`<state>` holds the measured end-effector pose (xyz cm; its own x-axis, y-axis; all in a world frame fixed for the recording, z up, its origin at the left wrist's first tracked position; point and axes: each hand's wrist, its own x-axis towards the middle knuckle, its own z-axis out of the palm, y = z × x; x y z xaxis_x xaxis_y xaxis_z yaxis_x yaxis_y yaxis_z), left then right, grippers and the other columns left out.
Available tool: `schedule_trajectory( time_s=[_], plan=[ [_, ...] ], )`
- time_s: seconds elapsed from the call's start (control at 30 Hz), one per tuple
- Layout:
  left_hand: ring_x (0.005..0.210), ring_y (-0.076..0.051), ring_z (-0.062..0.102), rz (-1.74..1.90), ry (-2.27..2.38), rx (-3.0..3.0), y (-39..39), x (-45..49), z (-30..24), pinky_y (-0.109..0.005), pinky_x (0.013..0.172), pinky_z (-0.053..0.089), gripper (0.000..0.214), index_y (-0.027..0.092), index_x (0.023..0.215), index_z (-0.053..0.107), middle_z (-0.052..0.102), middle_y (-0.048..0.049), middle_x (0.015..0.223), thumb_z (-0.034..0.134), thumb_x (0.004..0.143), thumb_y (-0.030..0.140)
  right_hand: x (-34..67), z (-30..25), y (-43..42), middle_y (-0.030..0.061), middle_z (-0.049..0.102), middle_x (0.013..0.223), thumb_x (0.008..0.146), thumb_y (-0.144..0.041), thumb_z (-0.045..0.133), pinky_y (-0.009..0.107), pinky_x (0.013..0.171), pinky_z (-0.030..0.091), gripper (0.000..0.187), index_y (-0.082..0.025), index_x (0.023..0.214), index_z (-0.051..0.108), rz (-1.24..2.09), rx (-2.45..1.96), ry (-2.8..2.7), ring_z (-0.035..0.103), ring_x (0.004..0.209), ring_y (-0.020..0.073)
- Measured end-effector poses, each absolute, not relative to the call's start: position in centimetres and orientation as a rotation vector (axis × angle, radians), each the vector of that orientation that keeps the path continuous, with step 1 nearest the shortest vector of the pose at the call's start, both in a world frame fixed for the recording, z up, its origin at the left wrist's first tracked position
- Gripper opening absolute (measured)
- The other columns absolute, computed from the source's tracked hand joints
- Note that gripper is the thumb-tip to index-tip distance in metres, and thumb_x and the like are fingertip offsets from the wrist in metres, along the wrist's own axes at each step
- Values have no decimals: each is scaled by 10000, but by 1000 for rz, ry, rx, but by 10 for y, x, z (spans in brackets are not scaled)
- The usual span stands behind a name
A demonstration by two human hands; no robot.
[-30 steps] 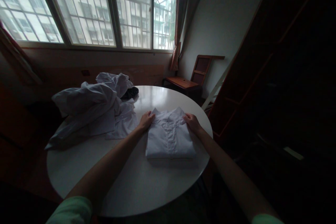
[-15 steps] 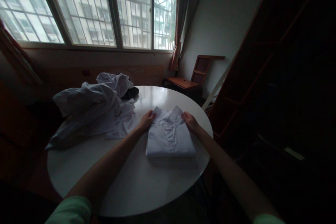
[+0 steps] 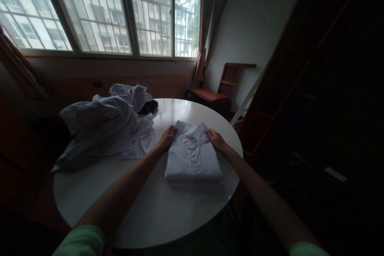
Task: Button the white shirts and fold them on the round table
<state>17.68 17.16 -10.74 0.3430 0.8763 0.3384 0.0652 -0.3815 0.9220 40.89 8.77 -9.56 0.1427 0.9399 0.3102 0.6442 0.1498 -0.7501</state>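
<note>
- My left hand (image 3: 167,137) is gripping the folded white shirt (image 3: 193,161) at the left side of its collar (image 3: 198,131), with the thumb and fingers clamped on the cloth.
- My right hand (image 3: 217,140) is clamping the collar's other side, thumb and fingers closing on it, so both hands are facing each other across the neck opening.
- The shirt is lying flat on the round white table (image 3: 150,216), toward its right side; its collar points are standing up at the far end, its button strip (image 3: 193,159) is running down the middle, and its straight folded edge is facing me.
- My forearms are reaching in from both lower corners, with green sleeves (image 3: 81,241) showing near the bottom.
- A rumpled heap of white cloth (image 3: 100,114) is lying on the table's left side, apart from the shirt, and a dark bundle (image 3: 150,107) is sitting against its right side, too dim for me to identify.
- Beyond the table, a wooden chair (image 3: 210,94) is standing by the wall, and daylight is coming through the barred window (image 3: 103,16).
</note>
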Motion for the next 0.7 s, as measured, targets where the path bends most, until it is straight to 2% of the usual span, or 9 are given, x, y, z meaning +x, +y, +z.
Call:
schedule_trajectory(
  time_s=[0.3, 0.7],
  plan=[
    [736, -155, 531, 1134, 892, 1681, 169, 177, -104, -236, 633, 419, 222, 160, 773, 518, 593, -35, 775, 512, 724, 377, 407, -94, 87, -19, 501, 554, 769, -488, 411, 231, 518, 315, 326, -201, 621, 449, 319, -1563, -1591, 458, 551, 137],
    [603, -114, 464, 1260, 968, 1723, 165, 176, -101, -214, 537, 359, 188, 182, 739, 467, 505, 18, 650, 465, 774, 367, 404, -92, 83, 0, 530, 576, 810, -480, 362, 251, 538, 298, 308, -223, 661, 444, 137, -1631, -1593, 505, 558, 169]
  ],
)
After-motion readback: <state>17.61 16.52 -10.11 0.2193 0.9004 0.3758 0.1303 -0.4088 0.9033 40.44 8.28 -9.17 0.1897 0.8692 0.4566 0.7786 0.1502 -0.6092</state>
